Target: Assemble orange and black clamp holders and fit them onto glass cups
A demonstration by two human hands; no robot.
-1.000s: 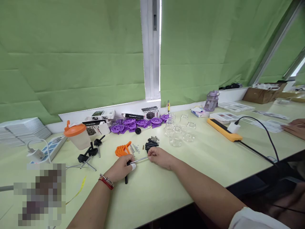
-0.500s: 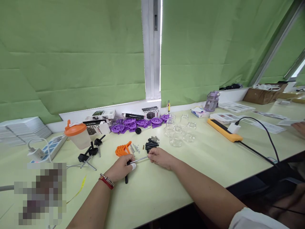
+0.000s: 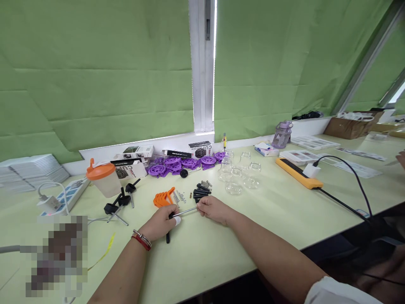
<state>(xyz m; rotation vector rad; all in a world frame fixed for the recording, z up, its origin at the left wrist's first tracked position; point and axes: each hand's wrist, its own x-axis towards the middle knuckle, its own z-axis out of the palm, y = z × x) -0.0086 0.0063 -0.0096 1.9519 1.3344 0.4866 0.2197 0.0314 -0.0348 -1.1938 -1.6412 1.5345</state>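
Observation:
My left hand [image 3: 164, 220] is closed around a black plastic piece with a dark handle [image 3: 168, 237] sticking out below the fingers. From that piece a thin metal rod [image 3: 186, 212] runs to the right. The fingertips of my right hand [image 3: 212, 209] pinch the rod's far end. Just beyond my hands lie a stack of orange plastic parts [image 3: 163, 197], small screws [image 3: 180, 196], black tapered handles [image 3: 200, 193] and springs [image 3: 206, 184]. Similar black pieces with metal rods [image 3: 112, 207] rest to the left.
Purple wheel-like parts [image 3: 173, 165] lie along the back before printed boxes [image 3: 133, 169]. Glass jars [image 3: 234, 185] stand right of centre. A cup with an orange lid [image 3: 106, 181] is at left, an orange power strip [image 3: 297, 174] at right. Another person's hand [image 3: 401, 158] shows at the right edge.
My hands keep the same hold on the rod and black piece. The other person's hand at the right edge has shifted slightly away and out of view.

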